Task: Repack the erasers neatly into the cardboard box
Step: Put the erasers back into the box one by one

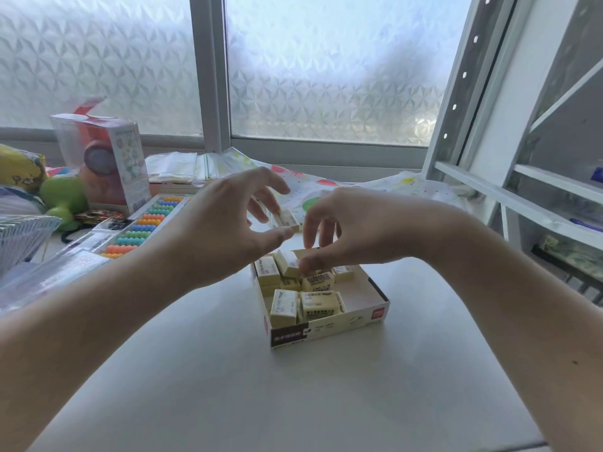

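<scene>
Erasers [318,303] in pale yellow wrappers lie jumbled in the box [354,319], which sits open on the white table [228,386] near its middle. They crowd the box's left and far parts, some flat, some tipped on edge; the right side of the box floor is bare. The left hand [225,223] hovers above and behind the box with fingers spread and loosely curved, thumb pointing right. One more eraser [288,220] shows just past its fingers; whether the fingers touch it or it lies on the table beyond, I cannot tell. The right hand [346,230] reaches down over the far end of the box, fingertips bent onto the erasers there, thumb against one tilted eraser [288,262]; it seems to pinch that one, though the grip is partly hidden. To the left stand a bead abacus [143,223], a toy carton [111,161] and a green toy [63,197]. A white shelf [535,158] rises at the right.
</scene>
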The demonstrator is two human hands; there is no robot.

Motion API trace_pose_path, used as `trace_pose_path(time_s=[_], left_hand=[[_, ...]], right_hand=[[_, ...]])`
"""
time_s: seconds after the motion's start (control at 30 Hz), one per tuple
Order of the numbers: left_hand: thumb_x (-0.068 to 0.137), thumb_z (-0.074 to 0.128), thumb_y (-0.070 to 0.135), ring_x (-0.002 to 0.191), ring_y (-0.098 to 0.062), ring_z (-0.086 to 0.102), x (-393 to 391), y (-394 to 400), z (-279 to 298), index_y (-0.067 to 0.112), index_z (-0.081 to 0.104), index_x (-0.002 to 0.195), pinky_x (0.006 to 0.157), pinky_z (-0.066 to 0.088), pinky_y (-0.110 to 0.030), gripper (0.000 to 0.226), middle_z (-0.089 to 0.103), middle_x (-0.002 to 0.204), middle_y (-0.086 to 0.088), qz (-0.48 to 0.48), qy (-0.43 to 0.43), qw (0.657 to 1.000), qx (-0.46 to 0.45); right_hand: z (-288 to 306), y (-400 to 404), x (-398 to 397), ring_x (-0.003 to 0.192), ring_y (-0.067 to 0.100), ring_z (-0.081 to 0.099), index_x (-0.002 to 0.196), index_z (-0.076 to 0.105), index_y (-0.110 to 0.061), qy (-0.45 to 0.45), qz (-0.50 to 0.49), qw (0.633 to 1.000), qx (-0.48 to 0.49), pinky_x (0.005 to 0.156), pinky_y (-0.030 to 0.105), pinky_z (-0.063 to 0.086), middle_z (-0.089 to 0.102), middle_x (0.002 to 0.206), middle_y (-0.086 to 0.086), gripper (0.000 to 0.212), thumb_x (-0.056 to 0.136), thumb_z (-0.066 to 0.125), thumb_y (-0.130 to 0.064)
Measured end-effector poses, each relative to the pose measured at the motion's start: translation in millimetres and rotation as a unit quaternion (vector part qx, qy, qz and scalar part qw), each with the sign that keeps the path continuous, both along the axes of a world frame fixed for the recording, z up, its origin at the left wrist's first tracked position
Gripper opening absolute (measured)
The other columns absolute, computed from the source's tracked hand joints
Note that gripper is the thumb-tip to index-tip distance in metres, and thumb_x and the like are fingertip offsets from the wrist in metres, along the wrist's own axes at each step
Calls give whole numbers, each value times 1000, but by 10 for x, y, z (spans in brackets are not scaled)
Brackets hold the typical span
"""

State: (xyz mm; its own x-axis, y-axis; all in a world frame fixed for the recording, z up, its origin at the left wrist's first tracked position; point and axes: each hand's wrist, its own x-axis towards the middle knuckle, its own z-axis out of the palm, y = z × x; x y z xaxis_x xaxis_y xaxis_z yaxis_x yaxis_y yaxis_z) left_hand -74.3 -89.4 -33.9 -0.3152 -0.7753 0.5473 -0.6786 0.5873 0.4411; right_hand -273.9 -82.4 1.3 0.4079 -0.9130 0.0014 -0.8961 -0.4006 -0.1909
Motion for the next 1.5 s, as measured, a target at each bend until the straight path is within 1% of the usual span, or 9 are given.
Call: trace_pose_path(time_s=[0.2, 0.33, 0.47, 0.57, 0.67, 0.8, 0.9, 1.23, 1.5], left_hand=[[81, 79, 41, 88, 5, 65, 8, -10, -6, 33, 62, 120, 78, 58, -24, 44, 69, 95, 18, -1, 0, 1000, 5], [81, 78, 42, 88, 5, 64, 9, -8, -3, 34, 62, 120, 78, 57, -24, 43, 68, 95, 19, -3, -1, 1000, 12], [82, 78, 41, 88, 5, 64, 5, 3, -1, 33, 62, 120, 75, 54, -16, 42, 69, 96, 17, -6, -7, 1000, 16], [82, 78, 41, 88, 6, 64, 2, 9, -8, 34, 62, 119, 74, 53, -14, 41, 69, 96, 18, -7, -9, 1000, 17], [81, 78, 43, 88, 7, 64, 1, 6, -18, 36, 63, 118, 76, 55, -17, 40, 68, 96, 20, -11, -7, 1000, 17], [80, 79, 44, 89, 6, 65, -9, -2, -30, 36, 63, 117, 80, 59, -26, 41, 69, 95, 19, -20, -8, 1000, 21], [81, 79, 41, 91, 5, 66, -15, 8, -30, 33, 64, 118, 82, 60, -28, 41, 69, 97, 18, -29, -9, 999, 25], [80, 81, 35, 93, 1, 68, -43, 53, -16, 30, 66, 117, 85, 61, -29, 41, 70, 98, 14, -49, 1, 998, 37], [80, 81, 30, 93, 0, 70, -47, 73, -6, 32, 68, 110, 85, 61, -27, 33, 71, 97, 14, -58, 24, 996, 62]], right_hand=[[105, -1, -150, 86, 4, 70, 104, 74, -31, -44, 24, 999, 4, 73, 25, 54, 76, 94, -12, 23, 83, 80, -39], [275, 67, -309, 87, -4, 72, 101, 80, -34, -35, 35, 997, 58, 78, 20, 54, 79, 93, -22, 22, 80, 84, -37], [238, 97, -274, 70, -16, 62, 98, 82, -40, 36, 35, 993, 109, 58, 3, 42, 74, 80, -31, 21, 78, 86, -38], [220, 112, -235, 76, -14, 62, 99, 81, -43, 72, 25, 991, 108, 60, 9, 43, 74, 86, -25, 24, 75, 87, -42], [207, 128, -197, 90, -5, 64, 103, 79, -42, 87, 22, 991, 99, 72, 14, 48, 68, 90, -23, 29, 75, 88, -41], [189, 101, -189, 109, 2, 60, 119, 68, -43, 80, 10, 993, 91, 89, 24, 51, 64, 109, -22, 49, 74, 89, -41], [173, 71, -202, 112, -3, 55, 126, 64, -44, 66, 9, 994, 90, 100, 30, 50, 59, 112, -25, 58, 74, 89, -39], [111, -30, -250, 98, 3, 71, 117, 75, -36, 59, -10, 995, 79, 94, 36, 59, 74, 102, -18, 51, 70, 90, -47], [128, 34, -212, 84, -8, 72, 109, 81, -32, 33, -12, 996, 77, 86, 23, 59, 80, 92, -21, 44, 69, 91, -47]])
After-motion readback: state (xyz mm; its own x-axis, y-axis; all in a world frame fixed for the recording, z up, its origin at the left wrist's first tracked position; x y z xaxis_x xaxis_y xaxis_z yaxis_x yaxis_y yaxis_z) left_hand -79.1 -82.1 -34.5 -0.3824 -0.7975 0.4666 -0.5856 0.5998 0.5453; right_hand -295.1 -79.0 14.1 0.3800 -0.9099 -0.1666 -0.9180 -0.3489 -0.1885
